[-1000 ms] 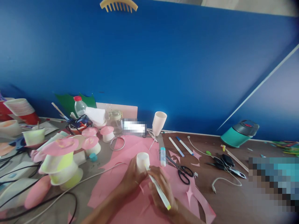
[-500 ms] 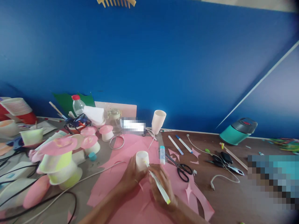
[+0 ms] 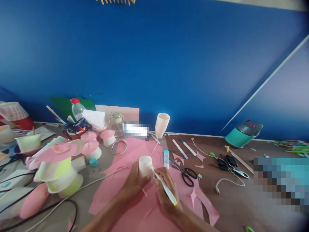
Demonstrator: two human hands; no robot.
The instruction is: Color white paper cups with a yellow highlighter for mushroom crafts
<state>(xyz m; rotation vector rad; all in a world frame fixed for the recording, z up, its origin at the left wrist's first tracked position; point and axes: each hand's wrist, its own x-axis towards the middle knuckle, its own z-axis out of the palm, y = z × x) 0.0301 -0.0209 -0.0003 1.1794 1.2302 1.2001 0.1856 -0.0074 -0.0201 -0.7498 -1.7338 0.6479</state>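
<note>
My left hand (image 3: 135, 181) is wrapped round a small white paper cup (image 3: 145, 163), held above the pink paper (image 3: 130, 211). In my right hand (image 3: 167, 193) is a white marker pen with a yellow end (image 3: 166, 187), its tip against or very close to the cup's right side. Whether the tip touches the cup I cannot tell. Just beyond my right hand lie a glue stick with a blue cap (image 3: 166, 159) and black-handled scissors (image 3: 187, 174). Two more markers (image 3: 180, 149) rest further back to the right.
To the left stand cups with pink paper tops (image 3: 56, 153) and a blue bottle cap (image 3: 93, 162). A tall white cup (image 3: 162, 125) and a glass jar (image 3: 116, 124) are near the wall. A white cable (image 3: 96, 181) crosses the left side; a teal flask (image 3: 238, 137) sits right.
The view has shifted slightly, moving most things a little left. Both hands keep their hold on the cup and the marker, and the marker's angle has changed slightly.
</note>
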